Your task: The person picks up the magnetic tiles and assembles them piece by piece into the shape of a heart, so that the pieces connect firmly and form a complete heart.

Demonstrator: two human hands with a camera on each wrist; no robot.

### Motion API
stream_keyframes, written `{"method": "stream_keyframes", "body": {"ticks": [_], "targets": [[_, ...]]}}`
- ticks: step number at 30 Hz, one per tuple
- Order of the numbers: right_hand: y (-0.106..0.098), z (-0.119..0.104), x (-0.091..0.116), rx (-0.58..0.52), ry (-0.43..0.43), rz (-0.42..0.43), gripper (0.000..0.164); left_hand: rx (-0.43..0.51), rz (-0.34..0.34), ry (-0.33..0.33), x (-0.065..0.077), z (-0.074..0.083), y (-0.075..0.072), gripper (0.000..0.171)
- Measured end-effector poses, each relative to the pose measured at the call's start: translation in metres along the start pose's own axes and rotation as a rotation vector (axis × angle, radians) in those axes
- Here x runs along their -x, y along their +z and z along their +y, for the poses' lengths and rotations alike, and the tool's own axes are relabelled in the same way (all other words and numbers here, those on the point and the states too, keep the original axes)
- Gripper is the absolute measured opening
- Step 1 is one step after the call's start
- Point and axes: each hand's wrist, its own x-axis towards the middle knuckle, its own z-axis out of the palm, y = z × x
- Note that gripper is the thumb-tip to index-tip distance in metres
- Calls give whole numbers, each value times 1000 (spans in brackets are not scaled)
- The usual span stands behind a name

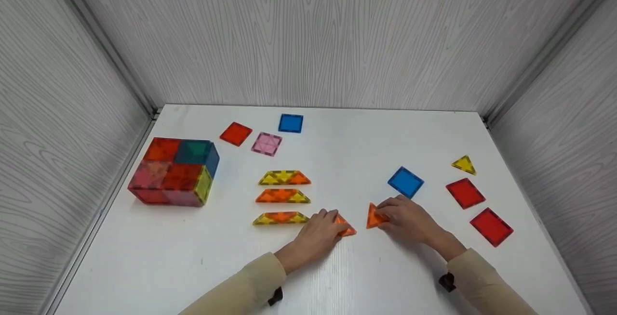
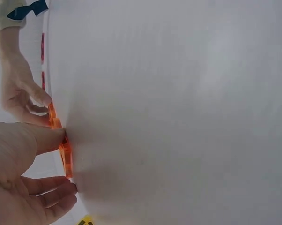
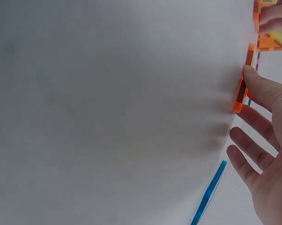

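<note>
Left orange triangle (image 1: pixel 347 231): pinched by the left hand (image 1: pixel 315 234)
Right orange triangle (image 1: pixel 373 217): pinched by the right hand (image 1: pixel 410 219)
Gap: triangles held between the hands, near but not touching

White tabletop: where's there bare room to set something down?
Free: between the back blue square and the lone yellow triangle; also between the tile block and the left sleeve. Crowded: where the left hand holds an orange triangle beside three patchwork strips.
</note>
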Motion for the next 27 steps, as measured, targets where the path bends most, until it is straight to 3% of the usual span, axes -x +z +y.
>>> {"method": "stream_keyframes", "body": {"ticks": [6,18,27], "targets": [[3,-8,-5,-9,-56,7,33,77,-42,0,-7,0,-3,26],[11,-14,-10,-3,-158,68,34,78,35,47,-21,4,3,19],[9,-18,-15,-46,-181,30,31,111,20,38,-24,4,4,38]]}}
